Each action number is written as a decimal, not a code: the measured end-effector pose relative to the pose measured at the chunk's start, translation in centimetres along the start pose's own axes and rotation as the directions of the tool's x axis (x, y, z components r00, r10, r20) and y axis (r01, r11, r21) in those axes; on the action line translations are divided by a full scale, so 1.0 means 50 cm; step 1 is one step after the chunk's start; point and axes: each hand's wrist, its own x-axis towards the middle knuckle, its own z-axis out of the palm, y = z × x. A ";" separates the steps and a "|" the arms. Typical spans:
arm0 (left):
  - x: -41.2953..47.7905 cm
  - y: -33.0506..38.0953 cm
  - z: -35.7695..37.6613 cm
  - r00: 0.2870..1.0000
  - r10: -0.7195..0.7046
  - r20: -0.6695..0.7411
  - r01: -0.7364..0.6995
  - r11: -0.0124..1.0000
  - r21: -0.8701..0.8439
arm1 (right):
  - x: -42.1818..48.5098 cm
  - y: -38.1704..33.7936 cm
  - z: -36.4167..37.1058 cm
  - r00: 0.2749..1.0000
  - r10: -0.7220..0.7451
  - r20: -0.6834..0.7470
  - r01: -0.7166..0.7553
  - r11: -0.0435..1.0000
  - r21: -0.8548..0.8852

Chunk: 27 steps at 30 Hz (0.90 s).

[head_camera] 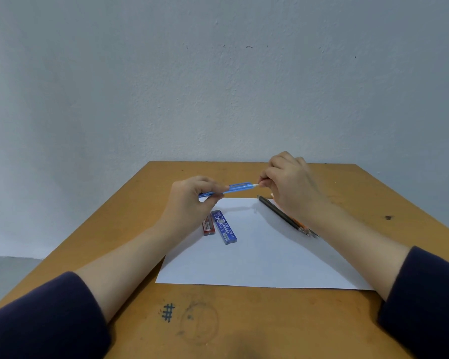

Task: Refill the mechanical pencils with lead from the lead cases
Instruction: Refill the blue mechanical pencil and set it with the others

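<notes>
Fingers of the left hand [192, 196] are curled round a blue pencil [237, 188] above the paper [257, 255]. Its white end is pinched by the right hand [289, 183].

Held pencil [240, 187]: spanned level between fingers of the left hand [189, 200] and fingertips of the right hand [290, 185], above the paper [257, 255].
Left lead case [209, 226], right lead case [224, 227]: lay side by side on the paper, just beneath the left fingers.
Loose pencils [278, 212]: lay under the right hand.
Paper: lay on the table [244, 320].

Grips the blue mechanical pencil [240, 187] mid-barrel in the left hand [192, 198], fingers curled; pinches its white end with the right hand [292, 185]. Holds left forearm [130, 260] and right forearm [353, 237] bare, converging inward.
</notes>
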 end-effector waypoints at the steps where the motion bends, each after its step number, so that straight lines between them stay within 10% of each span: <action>1: 0.000 0.000 0.000 1.000 0.006 0.000 -0.006 1.000 0.002 | 0.000 0.002 0.001 1.000 -0.007 -0.010 0.007 1.000 -0.004; 15: 0.002 -0.004 -0.003 1.000 -0.011 0.020 0.011 1.000 0.009 | -0.006 0.001 0.025 0.998 0.056 -0.033 -0.053 0.995 0.082; 27: -0.001 -0.001 -0.007 0.993 -0.041 0.107 0.047 0.997 -0.058 | -0.001 0.004 0.009 0.961 -0.252 -0.115 0.199 0.917 -0.347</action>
